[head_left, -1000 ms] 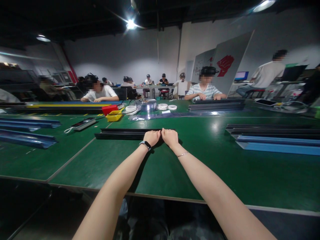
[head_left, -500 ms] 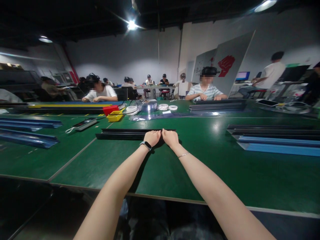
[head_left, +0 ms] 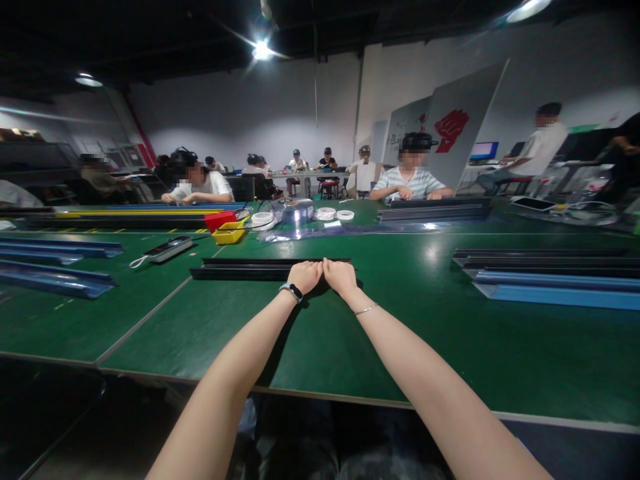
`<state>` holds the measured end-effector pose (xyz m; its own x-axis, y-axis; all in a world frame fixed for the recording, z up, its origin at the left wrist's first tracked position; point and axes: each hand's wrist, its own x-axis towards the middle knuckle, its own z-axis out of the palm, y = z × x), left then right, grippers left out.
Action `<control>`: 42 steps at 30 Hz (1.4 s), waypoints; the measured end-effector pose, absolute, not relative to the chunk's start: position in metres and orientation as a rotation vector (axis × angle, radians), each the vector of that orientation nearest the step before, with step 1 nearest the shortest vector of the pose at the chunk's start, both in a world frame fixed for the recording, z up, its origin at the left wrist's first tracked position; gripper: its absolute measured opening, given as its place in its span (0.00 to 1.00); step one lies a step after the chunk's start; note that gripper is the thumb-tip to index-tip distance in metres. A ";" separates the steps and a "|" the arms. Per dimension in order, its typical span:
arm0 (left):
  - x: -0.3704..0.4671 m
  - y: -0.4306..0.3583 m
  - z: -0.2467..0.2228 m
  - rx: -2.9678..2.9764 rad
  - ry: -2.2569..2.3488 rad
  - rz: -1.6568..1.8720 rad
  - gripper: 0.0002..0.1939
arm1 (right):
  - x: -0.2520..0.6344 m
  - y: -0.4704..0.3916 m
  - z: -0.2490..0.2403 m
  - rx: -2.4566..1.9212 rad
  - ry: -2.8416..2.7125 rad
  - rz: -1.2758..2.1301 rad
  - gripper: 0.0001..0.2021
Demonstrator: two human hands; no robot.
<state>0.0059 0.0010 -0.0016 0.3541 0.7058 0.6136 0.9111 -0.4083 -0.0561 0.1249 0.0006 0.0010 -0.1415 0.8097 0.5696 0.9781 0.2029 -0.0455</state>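
A long black channel-shaped profile lies crosswise on the green table in front of me. Both my hands are at its right part, side by side with their thumbs almost touching. My left hand, with a watch on the wrist, has its fingers curled over the profile. My right hand, with a thin bracelet at the wrist, grips close to the profile's right end. The fingertips of both hands are hidden, and so is whatever small piece may lie under them.
Blue profiles lie at the left, and black and blue profiles at the right. Beyond my hands are a handheld device, a yellow bin, a red bin and white rolls. Co-workers sit across the table.
Both hands stay in the same place on the black profile. The whole view has shifted very slightly.
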 end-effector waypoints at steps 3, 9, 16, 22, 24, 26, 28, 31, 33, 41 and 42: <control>0.006 0.000 -0.001 -2.262 -1.449 -0.684 0.21 | 0.126 0.000 0.001 -1.649 -1.965 -0.497 0.25; 0.007 -0.001 0.000 -2.246 -1.424 -0.726 0.21 | 0.126 0.002 0.000 -1.714 -1.947 -0.481 0.26; 0.007 0.000 -0.001 -2.250 -1.464 -0.688 0.20 | 0.126 0.001 0.001 -1.651 -1.912 -0.475 0.26; 0.007 -0.001 0.000 -2.244 -1.415 -0.721 0.20 | 0.126 0.001 0.001 -1.698 -1.984 -0.454 0.26; 0.007 -0.001 0.000 -2.247 -1.432 -0.703 0.20 | 0.126 0.000 0.001 -1.694 -1.982 -0.469 0.26; 0.007 -0.001 -0.001 -2.247 -1.445 -0.695 0.20 | 0.126 -0.001 0.002 -1.685 -1.957 -0.487 0.26; 0.007 -0.001 0.000 -2.249 -1.442 -0.703 0.20 | 0.126 -0.001 0.003 -1.694 -1.947 -0.487 0.26; 0.008 -0.003 0.003 -2.249 -1.405 -0.744 0.20 | 0.126 -0.001 0.002 -1.736 -1.965 -0.464 0.26; 0.008 -0.004 0.004 -2.250 -1.367 -0.762 0.20 | 0.126 0.000 0.002 -1.749 -1.953 -0.463 0.26; 0.008 -0.001 0.000 -2.289 -1.412 -0.688 0.21 | 0.126 0.001 0.001 -1.697 -1.867 -0.466 0.27; 0.008 0.000 0.000 -2.293 -1.417 -0.688 0.21 | 0.126 0.001 0.001 -1.706 -1.870 -0.462 0.27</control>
